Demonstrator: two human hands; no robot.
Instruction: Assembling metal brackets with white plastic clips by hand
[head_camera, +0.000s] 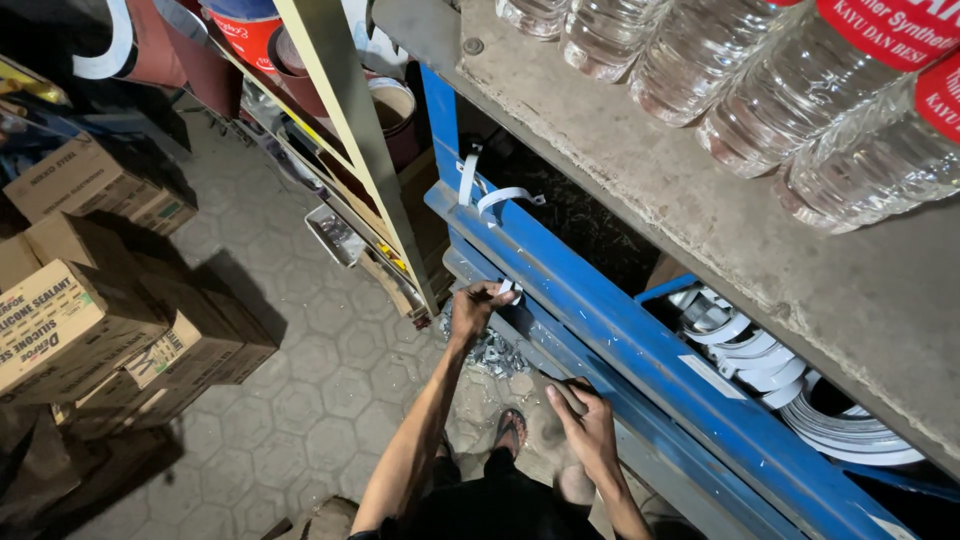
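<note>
Head view, looking steeply down past a rack edge. Left hand (472, 308) reaches forward and down, fingers curled shut around a small white curved plastic clamp (508, 288), held just against the lower blue metal shelf rail (600, 330). Right hand (585, 425) lies nearer the body, resting on the same rail lower down, fingers bent; whether it grips anything cannot be told, the palm faces away. Two more white plastic strips (495, 195) stick up from the rail's upper end, well apart from the left hand. Behind the rail, under the grey concrete-coloured shelf board (700, 200), a heap of white curved plastic clamps (780, 370) fills a blue bin. Clear plastic bottles with red labels (760, 80) lie in a row on top of the board. Below the left hand, a small scatter of pale metal bits (495, 352) lies on the hexagon-paved grey floor (330, 380). A sandalled foot (510, 430) shows between the arms. Brown cardboard cartons (90, 310) stacked at left.
</note>
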